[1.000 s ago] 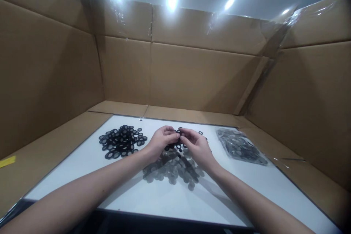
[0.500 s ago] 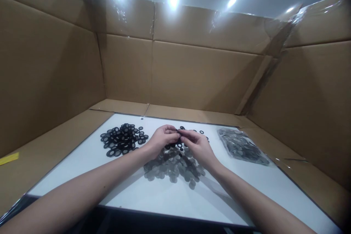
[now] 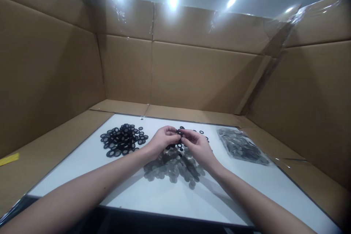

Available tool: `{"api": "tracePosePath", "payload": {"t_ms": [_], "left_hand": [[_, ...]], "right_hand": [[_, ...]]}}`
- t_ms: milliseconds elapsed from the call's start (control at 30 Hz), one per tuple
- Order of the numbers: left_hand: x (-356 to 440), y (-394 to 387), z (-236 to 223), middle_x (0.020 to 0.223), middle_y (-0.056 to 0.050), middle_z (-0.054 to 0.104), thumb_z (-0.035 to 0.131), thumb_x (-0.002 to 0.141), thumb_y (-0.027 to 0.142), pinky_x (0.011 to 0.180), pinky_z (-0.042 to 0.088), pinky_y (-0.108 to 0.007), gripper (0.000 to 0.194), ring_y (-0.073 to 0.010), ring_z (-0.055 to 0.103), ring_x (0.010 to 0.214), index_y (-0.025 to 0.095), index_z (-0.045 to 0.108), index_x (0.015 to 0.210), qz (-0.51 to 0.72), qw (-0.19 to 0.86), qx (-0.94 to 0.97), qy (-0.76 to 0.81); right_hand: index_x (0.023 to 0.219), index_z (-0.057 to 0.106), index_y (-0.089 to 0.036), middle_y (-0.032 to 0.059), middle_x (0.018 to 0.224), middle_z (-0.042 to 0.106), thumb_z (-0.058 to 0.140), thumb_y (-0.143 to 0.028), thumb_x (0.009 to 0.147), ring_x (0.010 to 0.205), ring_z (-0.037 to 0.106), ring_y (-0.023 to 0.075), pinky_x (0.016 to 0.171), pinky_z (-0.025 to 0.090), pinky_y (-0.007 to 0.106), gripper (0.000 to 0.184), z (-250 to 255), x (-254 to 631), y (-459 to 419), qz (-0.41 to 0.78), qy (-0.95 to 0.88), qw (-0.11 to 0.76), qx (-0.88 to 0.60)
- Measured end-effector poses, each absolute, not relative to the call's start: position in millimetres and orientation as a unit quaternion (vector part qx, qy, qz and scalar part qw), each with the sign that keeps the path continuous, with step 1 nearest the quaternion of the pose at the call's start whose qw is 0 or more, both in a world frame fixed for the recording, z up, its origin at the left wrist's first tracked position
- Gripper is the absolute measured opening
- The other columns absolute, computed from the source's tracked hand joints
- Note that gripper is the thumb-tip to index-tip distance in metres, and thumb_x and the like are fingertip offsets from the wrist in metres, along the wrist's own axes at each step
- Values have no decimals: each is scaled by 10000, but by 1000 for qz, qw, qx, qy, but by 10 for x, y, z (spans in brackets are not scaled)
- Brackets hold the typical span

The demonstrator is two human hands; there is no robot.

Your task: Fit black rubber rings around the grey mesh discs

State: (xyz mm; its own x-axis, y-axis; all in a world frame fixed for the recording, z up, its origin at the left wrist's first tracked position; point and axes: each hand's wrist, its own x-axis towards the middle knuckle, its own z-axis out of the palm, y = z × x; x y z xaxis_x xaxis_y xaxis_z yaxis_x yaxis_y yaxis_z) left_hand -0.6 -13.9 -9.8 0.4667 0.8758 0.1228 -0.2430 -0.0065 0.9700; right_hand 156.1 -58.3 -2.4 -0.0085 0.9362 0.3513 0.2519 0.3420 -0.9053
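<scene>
- A small black rubber ring looks light and soft, probably easiest to pinch by its rim.
- The left hand and right hand meet at lower centre, fingertips closed together on it.
- A heap of black rings lies left, gray mesh discs just below the hands, a plastic bag of discs right.
- A white board sits within cardboard walls.

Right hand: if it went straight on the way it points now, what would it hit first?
The right hand points across at the left hand, so that looks like its first contact. A small black ring at the fingertips may come first, though depth is hard to judge.
</scene>
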Motion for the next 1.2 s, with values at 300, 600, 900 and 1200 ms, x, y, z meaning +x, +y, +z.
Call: {"api": "tracePosePath", "payload": {"t_ms": [300, 600, 900, 1200], "left_hand": [[-26, -66, -98, 860, -65, 630, 720, 667, 256, 757, 465, -273, 356, -139, 610, 784, 144, 529, 947, 444, 637, 552, 304], [-49, -80, -96, 831, -54, 644, 731, 655, 252, 719, 443, -229, 359, -129, 612, 765, 136, 539, 935, 440, 623, 576, 295], [-29, -81, -140, 858, -75, 642, 745, 639, 280, 773, 477, -296, 376, -156, 629, 783, 143, 546, 926, 444, 647, 551, 284], [-2, -117, -120, 812, -56, 643, 743, 633, 260, 748, 470, -269, 369, -145, 623, 760, 140, 535, 913, 463, 633, 545, 296]], "right_hand": [[1023, 665, -189, 71, 1022, 672, 596, -290, 761, 926, 623, 216, 831, 491, 352, 289, -1, 1581, -584, 327, -643, 518, -459], [1026, 677, -213, 53, 999, 682, 591, -284, 777, 903, 624, 203, 830, 483, 334, 273, 22, 1570, -618, 280, -666, 506, -471], [1040, 661, -191, 67, 1010, 678, 591, -309, 776, 908, 631, 205, 806, 505, 335, 297, -34, 1571, -559, 365, -630, 521, -445], [1035, 667, -186, 74, 1014, 678, 584, -295, 771, 918, 627, 221, 848, 488, 374, 298, -39, 1570, -560, 322, -654, 510, -457]]}}
